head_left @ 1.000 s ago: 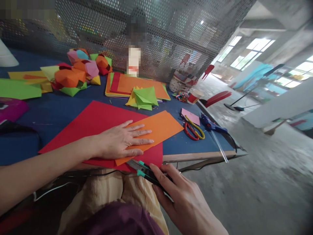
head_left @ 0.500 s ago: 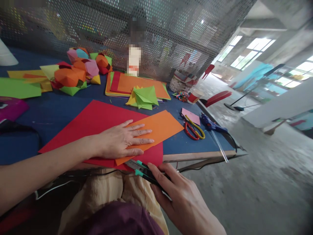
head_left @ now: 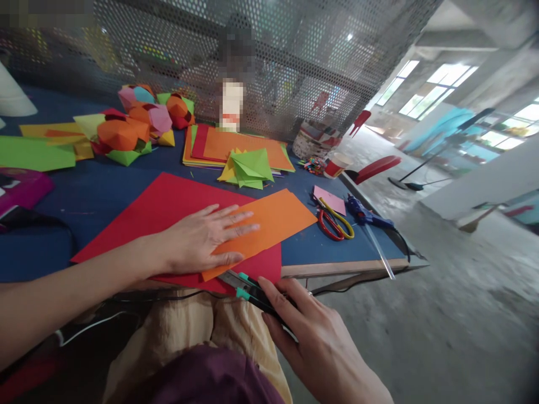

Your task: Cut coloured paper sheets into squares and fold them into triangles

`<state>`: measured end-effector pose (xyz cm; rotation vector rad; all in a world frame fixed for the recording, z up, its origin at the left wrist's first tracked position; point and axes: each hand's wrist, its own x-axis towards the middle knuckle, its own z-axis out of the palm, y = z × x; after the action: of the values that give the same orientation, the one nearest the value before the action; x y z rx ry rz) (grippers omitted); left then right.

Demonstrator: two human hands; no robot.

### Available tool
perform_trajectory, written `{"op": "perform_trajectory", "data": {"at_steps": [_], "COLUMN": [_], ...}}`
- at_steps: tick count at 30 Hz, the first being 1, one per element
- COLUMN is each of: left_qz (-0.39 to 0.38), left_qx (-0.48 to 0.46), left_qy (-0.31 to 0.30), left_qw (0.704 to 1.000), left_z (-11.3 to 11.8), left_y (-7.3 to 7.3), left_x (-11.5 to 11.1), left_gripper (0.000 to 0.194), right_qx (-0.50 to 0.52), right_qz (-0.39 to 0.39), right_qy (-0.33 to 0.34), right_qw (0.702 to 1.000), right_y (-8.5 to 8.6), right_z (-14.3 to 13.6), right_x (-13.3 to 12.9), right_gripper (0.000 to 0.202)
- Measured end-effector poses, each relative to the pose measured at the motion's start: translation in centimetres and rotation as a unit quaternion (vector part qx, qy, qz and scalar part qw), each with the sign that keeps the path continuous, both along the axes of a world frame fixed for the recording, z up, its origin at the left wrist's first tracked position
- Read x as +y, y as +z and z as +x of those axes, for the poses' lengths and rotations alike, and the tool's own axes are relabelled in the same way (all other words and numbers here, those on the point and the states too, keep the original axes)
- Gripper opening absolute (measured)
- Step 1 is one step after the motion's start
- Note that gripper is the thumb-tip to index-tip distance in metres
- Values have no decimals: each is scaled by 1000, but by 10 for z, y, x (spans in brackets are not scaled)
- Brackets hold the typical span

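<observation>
My left hand (head_left: 202,238) lies flat with spread fingers on a folded orange sheet of paper (head_left: 278,216). Beneath it is a larger red sheet of paper (head_left: 155,210), which reaches the table's front edge. In my right hand (head_left: 309,322) is a black and teal utility knife (head_left: 252,293). Its blade points left and meets the lower corner of the orange paper; how far it goes into the fold is hidden. To the right lie scissors (head_left: 332,223) with red and yellow handles, partly over a pink paper pad.
A blue glue gun (head_left: 366,213) with a clear stick sits at the right edge. Behind are stacked coloured sheets (head_left: 248,147), green folded pieces (head_left: 251,168) and several paper flowers (head_left: 122,133). A red and white paper cup (head_left: 336,165) stands by a basket (head_left: 314,140).
My left hand has slid slightly back to the left on the orange paper. The knife and my right hand have shifted a little to the right. The view has also moved slightly.
</observation>
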<state>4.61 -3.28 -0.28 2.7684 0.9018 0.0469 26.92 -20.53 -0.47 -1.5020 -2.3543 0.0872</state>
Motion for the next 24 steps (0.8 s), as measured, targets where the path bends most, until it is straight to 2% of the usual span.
{"op": "perform_trajectory", "data": {"at_steps": [4, 7, 13, 18, 24], "left_qz": [55, 61, 10, -21, 1], "left_qx": [2, 13, 12, -50, -103], "left_qy": [153, 197, 229, 235, 217], "left_qw": [987, 978, 973, 970, 971], "left_z": [3, 7, 7, 16, 35], "left_y": [8, 13, 15, 14, 7], "left_x": [-6, -7, 8, 23, 28], "left_gripper": [89, 94, 66, 48, 55], "right_qx": [-16, -23, -18, -26, -39], "right_qz": [13, 8, 5, 17, 28], "right_qy": [-11, -14, -13, -28, -52], "right_qw": [1000, 1000, 1000, 999, 998], "right_y": [1, 1, 2, 3, 6], "right_z": [3, 4, 3, 6, 10], "right_x": [2, 2, 1, 3, 9], "right_gripper": [38, 39, 39, 39, 39]}}
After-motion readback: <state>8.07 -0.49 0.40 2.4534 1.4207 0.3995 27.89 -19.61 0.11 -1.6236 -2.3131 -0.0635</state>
